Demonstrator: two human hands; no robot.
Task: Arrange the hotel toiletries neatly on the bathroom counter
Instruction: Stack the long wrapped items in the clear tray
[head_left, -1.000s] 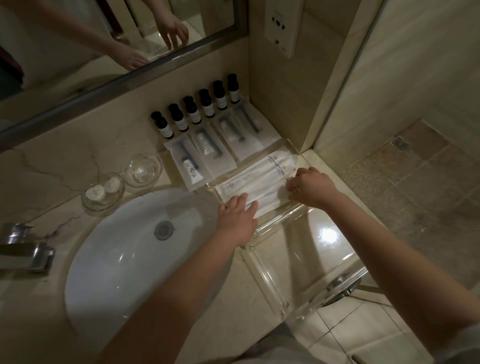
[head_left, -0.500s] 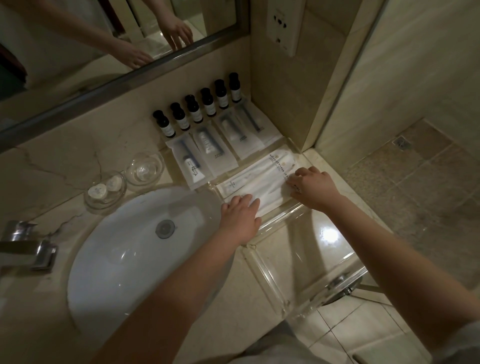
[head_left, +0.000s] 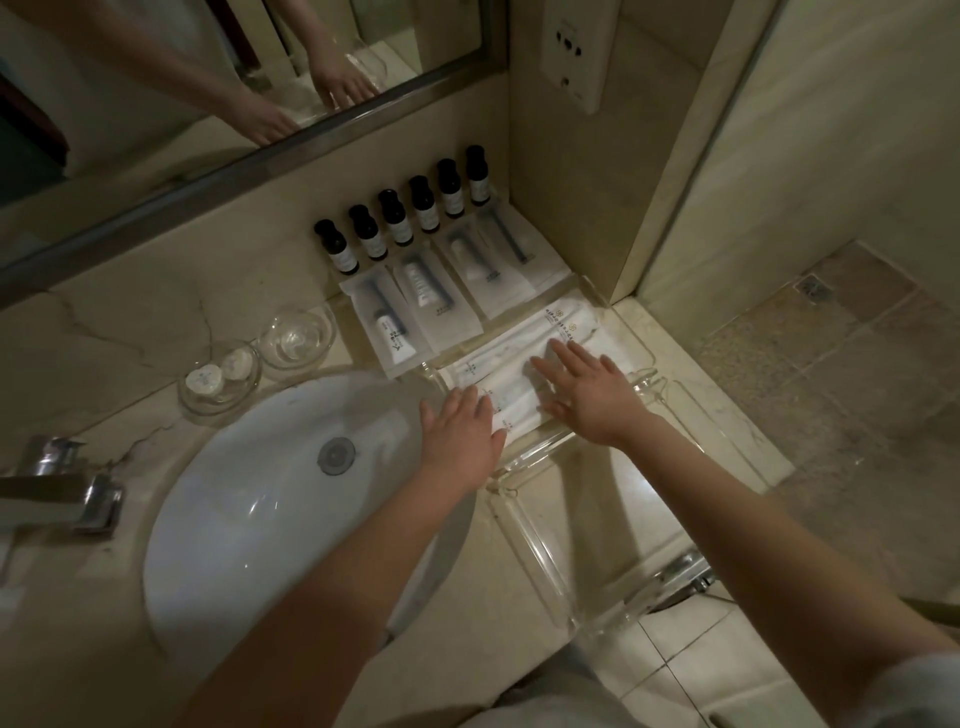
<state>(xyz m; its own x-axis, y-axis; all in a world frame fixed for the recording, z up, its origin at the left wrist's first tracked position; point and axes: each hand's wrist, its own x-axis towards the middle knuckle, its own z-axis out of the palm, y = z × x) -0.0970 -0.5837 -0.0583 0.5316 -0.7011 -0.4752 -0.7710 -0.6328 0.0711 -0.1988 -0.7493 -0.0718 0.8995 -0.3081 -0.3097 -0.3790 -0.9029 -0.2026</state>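
Marble counter (head_left: 130, 332) holds a sink (head_left: 249, 499) at 8 o'clock and two glass dishes (head_left: 260, 358) at 10. Bottles (head_left: 400, 218) and sachets (head_left: 447, 291) already sit lined up at 12. Left hand (head_left: 460, 439) and right hand (head_left: 589, 400), both flat with fingers spread, gripping nothing, press white packets (head_left: 524, 358) into a clear tray (head_left: 566, 561) at centre; squaring these seems all that's left.

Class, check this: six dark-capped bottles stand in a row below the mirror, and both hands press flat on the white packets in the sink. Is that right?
Not quite. The head view shows both hands, left and right, flat on the white packets in the clear tray beside the sink, not in it. The six bottles do stand in a row below the mirror.
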